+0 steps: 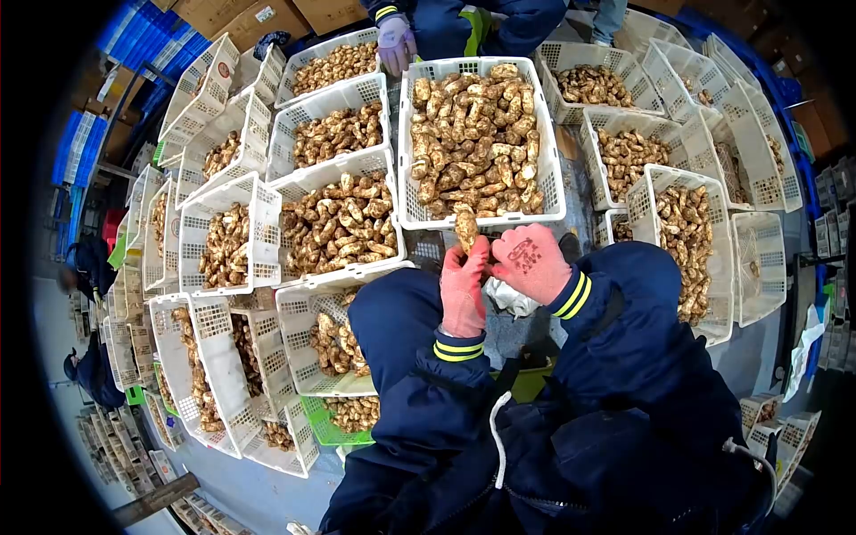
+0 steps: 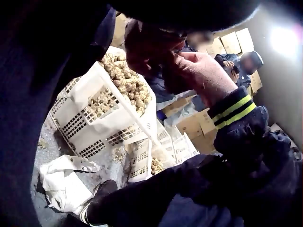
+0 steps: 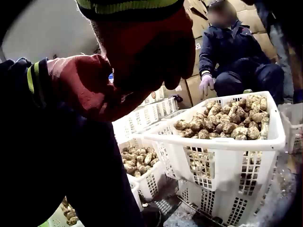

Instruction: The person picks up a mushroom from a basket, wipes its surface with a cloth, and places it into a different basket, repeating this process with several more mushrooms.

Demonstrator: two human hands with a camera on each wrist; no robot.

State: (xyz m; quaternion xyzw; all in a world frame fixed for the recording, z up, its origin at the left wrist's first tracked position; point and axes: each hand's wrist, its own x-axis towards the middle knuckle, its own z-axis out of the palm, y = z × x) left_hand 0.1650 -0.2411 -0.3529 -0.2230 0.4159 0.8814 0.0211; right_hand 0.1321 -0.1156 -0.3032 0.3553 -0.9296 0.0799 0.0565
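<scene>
My left hand (image 1: 464, 290), in a pink glove, pinches a brown-and-cream mushroom (image 1: 465, 227) upright just past the near rim of the large white crate (image 1: 555, 209). Heaped in that crate are similar mushrooms (image 1: 477, 134). Close beside it, my right hand (image 1: 532, 263), also pink-gloved, has its fingers curled toward the left fingertips. Its back faces the head camera, and I cannot tell whether it holds anything. In the right wrist view both gloves overlap in shadow, left of the crate (image 3: 218, 142), and the mushroom is hidden.
White crates of mushrooms stand on my left (image 1: 334, 214) and right (image 1: 687, 241). Across the large crate sits another person, whose gloved hand (image 1: 395, 45) is by its far left corner. A crumpled white bag (image 2: 66, 182) lies on the floor near my shoe.
</scene>
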